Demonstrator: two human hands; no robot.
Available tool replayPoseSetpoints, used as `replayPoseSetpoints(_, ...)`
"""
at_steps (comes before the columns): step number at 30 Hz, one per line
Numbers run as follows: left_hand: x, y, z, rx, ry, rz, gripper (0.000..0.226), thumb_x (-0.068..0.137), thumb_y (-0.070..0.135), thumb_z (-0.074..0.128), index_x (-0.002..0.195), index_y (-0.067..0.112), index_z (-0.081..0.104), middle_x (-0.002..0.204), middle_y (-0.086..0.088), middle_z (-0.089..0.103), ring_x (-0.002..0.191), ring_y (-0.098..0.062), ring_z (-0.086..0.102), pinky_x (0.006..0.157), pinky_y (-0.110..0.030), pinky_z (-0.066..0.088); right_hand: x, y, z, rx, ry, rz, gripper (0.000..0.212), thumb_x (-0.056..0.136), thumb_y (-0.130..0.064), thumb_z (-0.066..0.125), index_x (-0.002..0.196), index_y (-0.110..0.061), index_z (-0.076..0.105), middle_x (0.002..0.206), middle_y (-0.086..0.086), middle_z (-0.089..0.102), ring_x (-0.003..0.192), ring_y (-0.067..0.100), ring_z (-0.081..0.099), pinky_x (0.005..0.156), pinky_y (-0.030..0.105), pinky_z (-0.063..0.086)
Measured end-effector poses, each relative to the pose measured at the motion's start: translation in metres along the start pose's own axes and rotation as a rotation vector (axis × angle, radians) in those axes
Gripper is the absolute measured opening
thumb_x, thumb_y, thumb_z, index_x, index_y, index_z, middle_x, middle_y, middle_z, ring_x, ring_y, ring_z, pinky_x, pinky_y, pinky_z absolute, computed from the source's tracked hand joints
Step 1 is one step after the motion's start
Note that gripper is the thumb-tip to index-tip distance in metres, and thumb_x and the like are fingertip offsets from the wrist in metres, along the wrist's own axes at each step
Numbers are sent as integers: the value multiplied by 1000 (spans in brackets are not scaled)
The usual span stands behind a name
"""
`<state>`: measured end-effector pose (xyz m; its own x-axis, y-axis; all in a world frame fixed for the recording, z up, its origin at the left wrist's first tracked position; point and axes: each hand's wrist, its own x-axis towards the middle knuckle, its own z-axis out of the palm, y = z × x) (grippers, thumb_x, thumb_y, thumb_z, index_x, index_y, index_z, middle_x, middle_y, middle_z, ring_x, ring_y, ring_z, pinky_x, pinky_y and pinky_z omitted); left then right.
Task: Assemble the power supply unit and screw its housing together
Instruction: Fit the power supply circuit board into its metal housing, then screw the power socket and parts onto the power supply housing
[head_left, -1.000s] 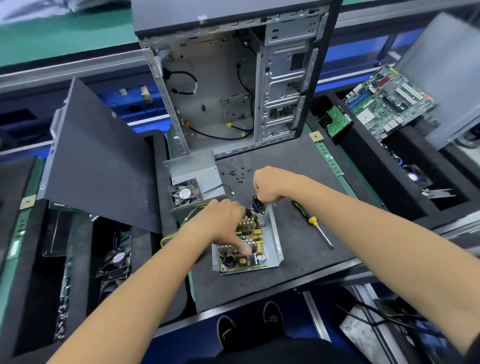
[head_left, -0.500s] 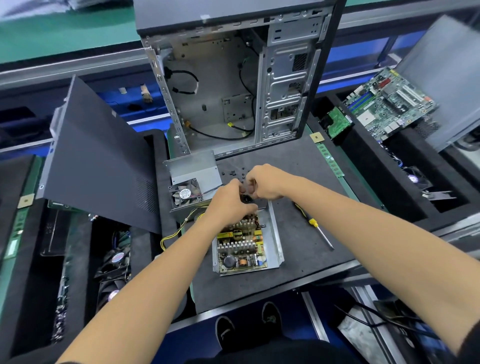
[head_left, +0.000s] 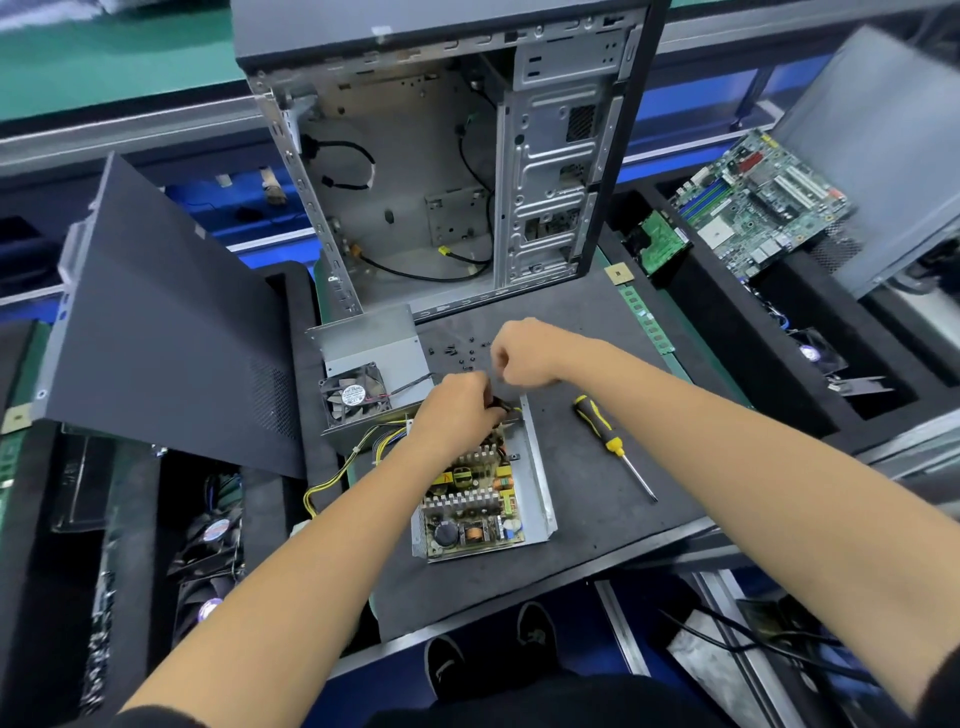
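Power supply tray (head_left: 537, 470) with its circuit board (head_left: 472, 499) sits open on the dark desk (head_left: 597, 519), the fan cover (head_left: 371, 374) just beside it at upper left. Left hand (head_left: 457, 410) is curled around a small black part (head_left: 500, 402) at the tray's far end. Right hand (head_left: 524, 353) is fisted right above it; can't tell if it's holding anything. Yellow-handled screwdriver (head_left: 610, 441) lies to the right, loose screws (head_left: 460, 353) near the PC case (head_left: 550, 197).

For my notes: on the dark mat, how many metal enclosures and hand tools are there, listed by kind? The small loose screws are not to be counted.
Open computer case: 1
Power supply housing halves: 2 (base with circuit board, cover with fan)
Screwdriver: 1
Total: 4
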<state>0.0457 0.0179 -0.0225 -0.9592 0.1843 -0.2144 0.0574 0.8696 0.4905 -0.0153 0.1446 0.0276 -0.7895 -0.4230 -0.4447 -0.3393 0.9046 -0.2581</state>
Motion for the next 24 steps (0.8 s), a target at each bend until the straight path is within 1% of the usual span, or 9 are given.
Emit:
replayPoseSetpoints(1, 0, -1, 0, 18, -10, 6, 20, 84, 25, 69, 88, 12, 54, 92, -12, 64, 85, -30, 58, 66, -33, 43, -2, 6, -5, -9, 31, 29, 18, 80, -1, 47, 86, 0, 65, 86, 16, 64, 76, 32, 61, 57, 34, 48)
replayPoseSetpoints(3, 0, -2, -1, 34, -30, 30, 19, 85, 24, 68, 85, 13, 53, 90, -8, 62, 80, -26, 55, 65, -31, 41, -6, 20, -9, -80, 35, 124, 8, 80, -2, 48, 79, -5, 56, 82, 14, 54, 66, 28, 56, 52, 30, 42)
replayPoseSetpoints(5, 3, -1, -8, 4, -21, 63, 12, 87, 23, 66, 82, 16, 57, 84, -1, 61, 78, -21, 57, 65, -28, 41, -11, 29, -5, -161, -49, 234, 16, 79, -3, 53, 66, -8, 46, 69, 10, 48, 56, 22, 50, 48, 25, 37)
replayPoseSetpoints(7, 9, -3, -23, -27, 47, 70, 12, 88, 18, 63, 76, 19, 59, 77, 5, 60, 74, -16, 57, 65, -26, 41, -15, 37, 6, -212, -183, 316, 22, 81, -11, 63, 64, -5, 49, 63, 7, 51, 58, 24, 54, 48, 25, 41)
replayPoseSetpoints(10, 21, -17, -47, -32, 127, -5, 12, 86, 13, 59, 75, 15, 63, 77, 3, 62, 75, -18, 59, 67, -31, 49, -16, 45, 27, -236, -343, 351, 22, 85, -27, 68, 84, -6, 61, 82, 6, 59, 77, 26, 56, 67, 30, 49)
replayPoseSetpoints(12, 29, -28, -55, -17, 136, -71, 14, 85, 9, 57, 74, 9, 65, 79, -3, 66, 76, -22, 61, 68, -35, 52, -16, 46, 35, -283, -356, 341, 23, 87, -20, 64, 72, -5, 56, 83, 7, 59, 82, 27, 58, 74, 33, 51)
replayPoseSetpoints(16, 38, -43, -52, -26, 136, -147, 18, 85, 4, 55, 69, 9, 62, 79, -10, 68, 78, -27, 63, 70, -38, 55, -10, 46, 24, -278, -249, 248, 32, 84, -12, 65, 59, -8, 45, 85, 13, 68, 88, 30, 67, 63, 29, 47)
replayPoseSetpoints(19, 46, -47, -44, -33, 123, -148, 17, 85, 2, 56, 72, 11, 64, 82, -9, 69, 77, -25, 63, 70, -37, 55, 4, 51, 8, -7, -81, 152, 34, 85, -18, 63, 62, -9, 40, 65, 12, 52, 70, 29, 51, 58, 29, 38)
replayPoseSetpoints(24, 62, -47, -37, -24, 108, -140, 17, 84, 1, 56, 77, 15, 64, 82, -2, 62, 83, -25, 61, 75, -38, 55, 22, 42, -15, 254, 207, 55, 35, 96, -34, 53, 73, -13, 38, 70, 3, 45, 64, 21, 44, 52, 29, 31)
